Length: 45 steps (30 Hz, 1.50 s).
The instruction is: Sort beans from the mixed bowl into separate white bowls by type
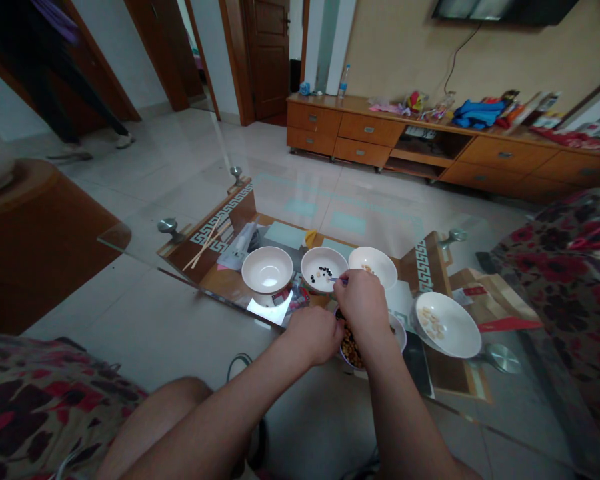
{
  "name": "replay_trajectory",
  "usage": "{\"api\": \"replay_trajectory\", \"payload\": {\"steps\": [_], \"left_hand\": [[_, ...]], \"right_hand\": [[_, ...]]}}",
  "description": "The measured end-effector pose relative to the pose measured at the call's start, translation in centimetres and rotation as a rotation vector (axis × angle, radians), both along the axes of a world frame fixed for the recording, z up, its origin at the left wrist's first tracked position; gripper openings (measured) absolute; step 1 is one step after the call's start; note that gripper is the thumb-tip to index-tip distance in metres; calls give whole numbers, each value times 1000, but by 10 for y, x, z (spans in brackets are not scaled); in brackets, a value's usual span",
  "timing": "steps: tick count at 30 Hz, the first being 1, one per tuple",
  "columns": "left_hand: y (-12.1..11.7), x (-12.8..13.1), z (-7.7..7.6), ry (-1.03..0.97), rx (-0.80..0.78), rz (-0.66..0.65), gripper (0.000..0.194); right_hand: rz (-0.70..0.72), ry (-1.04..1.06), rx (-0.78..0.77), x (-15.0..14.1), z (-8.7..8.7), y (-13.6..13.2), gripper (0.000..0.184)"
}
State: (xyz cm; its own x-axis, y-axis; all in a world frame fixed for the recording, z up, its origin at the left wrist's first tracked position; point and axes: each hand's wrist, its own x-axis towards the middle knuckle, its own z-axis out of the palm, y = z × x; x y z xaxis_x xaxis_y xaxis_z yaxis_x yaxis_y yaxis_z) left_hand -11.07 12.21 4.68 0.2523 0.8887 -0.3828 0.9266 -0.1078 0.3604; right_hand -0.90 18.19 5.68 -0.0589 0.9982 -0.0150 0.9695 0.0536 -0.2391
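My right hand (363, 297) is closed around thin tweezers (334, 279), whose tip reaches over a white bowl (310, 260) holding black beans and a few pale pieces. At the left rim of a purple-rimmed bowl (351, 363) of mixed beans and nuts, my left hand (314, 335) is closed, gripping the edge. My right wrist hides part of that bowl and of another white bowl (400, 331) beside it. An empty white bowl (267, 270) stands to the left. Behind my right hand a white bowl (380, 261) has some tan pieces, and the far-right white bowl (455, 327) contains pale flat pieces.
The bowls stand on a glass-topped table (220, 303) with a wooden shelf beneath. Chopsticks (203, 247) and a paper bag (500, 297) lie near its sides. A low wooden cabinet (363, 137) runs along the wall. A person (55, 73) stands at far left.
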Motion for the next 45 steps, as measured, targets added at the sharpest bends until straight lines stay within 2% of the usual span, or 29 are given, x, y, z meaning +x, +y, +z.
{"api": "replay_trajectory", "payload": {"steps": [12, 17, 22, 25, 27, 30, 33, 38, 45], "left_hand": [[1, 1, 0, 12, -36, -15, 54], [0, 1, -3, 35, 10, -4, 55], [1, 2, -6, 60, 28, -5, 58], [1, 2, -4, 66, 24, -4, 58], [1, 1, -2, 74, 17, -6, 59], [1, 1, -2, 85, 8, -3, 58], [1, 1, -3, 88, 2, 2, 58], [1, 1, -2, 80, -16, -2, 59], [1, 0, 1, 87, -21, -1, 59]], "right_hand": [[14, 8, -2, -3, 3, -2, 28], [14, 42, 49, 9, 10, -10, 30], [18, 158, 220, 48, 29, -19, 29], [-122, 81, 248, 87, 42, -24, 30], [-213, -9, 209, 118, 47, -27, 31], [-298, -117, 176, 161, 44, -32, 31], [-364, -177, 87, 192, 34, -36, 30], [-385, -169, 39, 208, 21, -36, 29], [-400, -139, 112, 195, 26, -36, 32]]}}
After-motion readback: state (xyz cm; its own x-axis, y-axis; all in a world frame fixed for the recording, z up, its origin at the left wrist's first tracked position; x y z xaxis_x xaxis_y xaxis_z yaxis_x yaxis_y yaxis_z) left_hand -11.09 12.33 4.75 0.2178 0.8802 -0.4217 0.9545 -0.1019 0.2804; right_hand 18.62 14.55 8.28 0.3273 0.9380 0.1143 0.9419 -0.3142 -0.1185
